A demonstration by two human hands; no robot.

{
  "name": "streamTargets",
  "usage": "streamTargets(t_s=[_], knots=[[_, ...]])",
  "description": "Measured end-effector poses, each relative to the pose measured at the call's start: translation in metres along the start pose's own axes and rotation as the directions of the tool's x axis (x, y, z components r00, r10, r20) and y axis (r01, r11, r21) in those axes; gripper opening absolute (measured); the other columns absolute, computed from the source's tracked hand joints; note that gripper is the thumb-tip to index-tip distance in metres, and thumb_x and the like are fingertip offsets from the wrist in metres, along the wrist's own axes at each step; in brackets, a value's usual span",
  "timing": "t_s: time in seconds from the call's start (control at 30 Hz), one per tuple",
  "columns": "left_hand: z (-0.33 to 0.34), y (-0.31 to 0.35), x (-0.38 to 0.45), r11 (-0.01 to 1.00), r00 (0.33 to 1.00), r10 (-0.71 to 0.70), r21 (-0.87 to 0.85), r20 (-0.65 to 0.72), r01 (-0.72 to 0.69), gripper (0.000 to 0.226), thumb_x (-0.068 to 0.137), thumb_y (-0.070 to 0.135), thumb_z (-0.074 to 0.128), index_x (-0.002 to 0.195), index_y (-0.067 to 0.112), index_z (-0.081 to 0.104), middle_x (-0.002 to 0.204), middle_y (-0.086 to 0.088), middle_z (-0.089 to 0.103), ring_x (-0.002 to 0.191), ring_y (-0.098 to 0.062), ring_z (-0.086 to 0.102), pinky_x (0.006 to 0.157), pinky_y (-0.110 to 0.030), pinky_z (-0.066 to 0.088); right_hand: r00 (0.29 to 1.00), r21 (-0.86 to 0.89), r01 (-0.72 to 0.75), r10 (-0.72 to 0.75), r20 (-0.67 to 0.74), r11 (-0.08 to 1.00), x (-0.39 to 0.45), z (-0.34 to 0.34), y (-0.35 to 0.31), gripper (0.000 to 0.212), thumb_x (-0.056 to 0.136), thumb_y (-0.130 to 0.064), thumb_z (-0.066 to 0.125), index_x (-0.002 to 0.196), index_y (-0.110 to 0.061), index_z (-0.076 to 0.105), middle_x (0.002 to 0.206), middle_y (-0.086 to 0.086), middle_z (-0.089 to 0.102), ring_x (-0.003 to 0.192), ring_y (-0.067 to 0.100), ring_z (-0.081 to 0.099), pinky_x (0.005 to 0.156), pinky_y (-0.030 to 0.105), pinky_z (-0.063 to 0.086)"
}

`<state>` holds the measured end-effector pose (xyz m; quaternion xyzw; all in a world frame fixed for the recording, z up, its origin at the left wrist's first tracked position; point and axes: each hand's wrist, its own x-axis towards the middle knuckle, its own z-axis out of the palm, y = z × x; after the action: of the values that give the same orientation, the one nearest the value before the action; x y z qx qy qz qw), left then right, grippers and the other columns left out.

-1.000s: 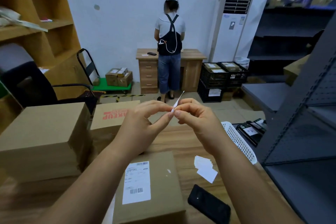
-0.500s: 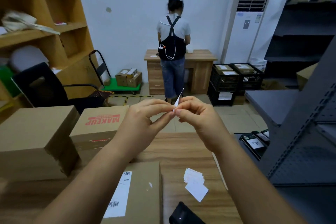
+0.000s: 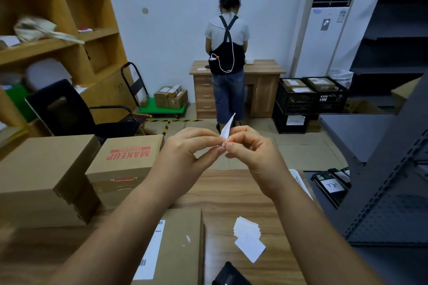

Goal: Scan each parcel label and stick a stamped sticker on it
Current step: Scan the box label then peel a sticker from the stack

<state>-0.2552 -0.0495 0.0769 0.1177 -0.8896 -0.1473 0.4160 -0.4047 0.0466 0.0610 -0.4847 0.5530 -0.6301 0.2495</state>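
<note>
Both hands are raised above the wooden table (image 3: 231, 194) and meet at a small white sticker (image 3: 227, 127), seen edge-on. My left hand (image 3: 187, 152) pinches its lower corner between thumb and forefinger. My right hand (image 3: 250, 148) pinches it from the other side. Below my arms lies a brown parcel (image 3: 183, 247) with a white barcode label (image 3: 151, 252), partly hidden by my left forearm. A small pile of white stickers (image 3: 247, 236) lies on the table to its right. A black device (image 3: 229, 275) shows at the bottom edge.
Two cardboard boxes stand at the left, a plain one (image 3: 44, 173) and one marked MAKEUP (image 3: 127, 162). A white basket (image 3: 300, 183) and dark metal shelving (image 3: 393, 169) are at the right. A person (image 3: 228, 58) stands at a far desk, back turned.
The view has tilted up a little, so the parcel and stickers sit lower in frame. My hands stay together on the sticker, which now looks slightly more folded over.
</note>
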Motion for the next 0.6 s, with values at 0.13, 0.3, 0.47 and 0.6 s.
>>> streamTargets(t_s=[0.13,0.3,0.47,0.6], knots=[[0.005,0.004,0.003,1.000,1.000,0.004,-0.008,0.023,-0.004,0.027,0.090,0.039,0.059,0.105,0.023,0.076,0.100,0.014,0.068,0.097,0.001,0.059,0.084,-0.010,0.044,1.000,-0.011,0.000,0.000,0.000,1.000,-0.001,-0.007,0.001,0.009,0.081,-0.030,0.067,0.079,-0.029,0.076,0.108,0.000,0.062,0.101,0.019,0.062,0.083,0.035,0.055],[0.009,0.008,0.004,0.997,0.998,-0.052,-0.047,0.016,0.053,0.019,0.087,0.029,0.069,0.103,0.022,0.075,0.098,0.015,0.070,0.097,0.002,0.063,0.085,-0.017,0.049,1.000,-0.025,0.013,-0.014,-0.014,1.000,-0.005,-0.013,0.002,0.011,0.082,-0.031,0.065,0.080,-0.030,0.076,0.103,-0.007,0.060,0.099,0.012,0.060,0.082,0.033,0.051],[0.020,0.018,0.003,0.988,0.992,-0.123,-0.091,0.029,0.125,0.016,0.087,0.024,0.068,0.100,0.022,0.077,0.096,0.015,0.072,0.097,0.002,0.064,0.085,-0.012,0.047,0.998,-0.049,0.031,-0.034,-0.058,0.998,-0.010,-0.019,0.007,0.010,0.081,-0.031,0.067,0.080,-0.026,0.075,0.102,-0.011,0.060,0.100,0.010,0.061,0.090,0.045,0.053],[0.035,0.026,0.004,0.941,0.961,-0.275,-0.197,0.033,0.276,0.012,0.086,0.025,0.065,0.091,0.030,0.075,0.093,0.020,0.071,0.095,0.005,0.063,0.079,-0.007,0.044,0.995,0.004,0.033,-0.032,-0.100,0.999,-0.017,-0.027,0.014,0.012,0.082,-0.025,0.066,0.079,-0.018,0.074,0.104,-0.009,0.064,0.102,0.015,0.063,0.090,0.048,0.054]])
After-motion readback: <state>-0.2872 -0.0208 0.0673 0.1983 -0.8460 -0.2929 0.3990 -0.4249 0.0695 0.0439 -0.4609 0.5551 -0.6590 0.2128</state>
